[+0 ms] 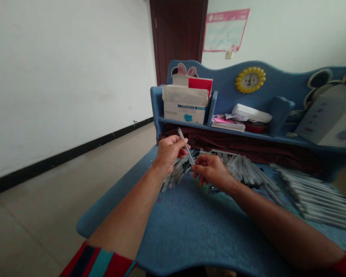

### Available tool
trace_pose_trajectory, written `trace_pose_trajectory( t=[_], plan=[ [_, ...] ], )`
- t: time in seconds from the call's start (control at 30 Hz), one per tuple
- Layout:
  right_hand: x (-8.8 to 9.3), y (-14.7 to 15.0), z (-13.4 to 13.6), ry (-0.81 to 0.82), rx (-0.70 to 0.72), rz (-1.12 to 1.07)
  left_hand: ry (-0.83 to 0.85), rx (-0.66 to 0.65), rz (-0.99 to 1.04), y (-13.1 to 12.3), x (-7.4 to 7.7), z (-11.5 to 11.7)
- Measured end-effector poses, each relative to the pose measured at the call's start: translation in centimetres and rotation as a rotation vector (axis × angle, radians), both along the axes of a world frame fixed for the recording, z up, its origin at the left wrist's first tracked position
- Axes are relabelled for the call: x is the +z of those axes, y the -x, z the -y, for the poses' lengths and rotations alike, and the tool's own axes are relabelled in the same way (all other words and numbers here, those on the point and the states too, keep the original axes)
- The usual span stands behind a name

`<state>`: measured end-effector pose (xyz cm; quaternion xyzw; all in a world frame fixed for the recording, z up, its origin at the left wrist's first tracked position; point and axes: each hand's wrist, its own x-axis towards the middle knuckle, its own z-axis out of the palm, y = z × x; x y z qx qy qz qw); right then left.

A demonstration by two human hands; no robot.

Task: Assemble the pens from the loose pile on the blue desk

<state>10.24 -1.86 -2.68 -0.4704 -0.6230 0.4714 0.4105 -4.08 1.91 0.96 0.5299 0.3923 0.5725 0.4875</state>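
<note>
Head view looks down on a blue desk [190, 231] with a loose heap of pen tubes [242, 169] spread across its middle. Everything else is placed from that heap.

Just in front of its left end, both bare hands meet on a single thin grey pen tube [182, 137]. The left hand [168, 152] is curled closed, with thumb and fingers gripping the tube near its middle. The right hand [210, 169] hovers low over the near edge of the heap, its fingertips pinched on the tube's lower end. The tube is tilted, with its free upper end rising up and to the left, clear of the heap. A striped sleeve [98, 263] shows at the left forearm's near end.

Right of the heap, more tubes lie side by side in neat rows [314, 192]. Behind it a dark checked cloth [248, 144] hangs under a blue shelf [248, 134]. On that shelf, behind and left of the heap, stands an open cardboard box [184, 104]. Straight behind the heap lies a stack of papers [229, 124], and above them a yellow sun-shaped clock [250, 80] is fixed to the backboard. Far behind are a dark wooden door [177, 34] and a pink-edged poster [225, 30].
</note>
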Motion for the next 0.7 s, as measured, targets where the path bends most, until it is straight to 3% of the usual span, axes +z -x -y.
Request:
trace_pose_trajectory(
  t=[0.23, 0.47, 0.7],
  plan=[
    [-0.2, -0.9, 1.1, 0.014, -0.015, -0.132, 0.034, -0.108, 0.014, 0.3, 0.4, 0.1],
    [-1.0, -2.5, 2.4, 0.051, 0.01, -0.209, 0.091, -0.275, -0.112, 0.1, 0.2, 0.2],
    [-1.7, -2.6, 2.1, 0.042, -0.015, -0.231, 0.101, -0.274, -0.108, -0.3, 0.0, 0.3]
  ],
)
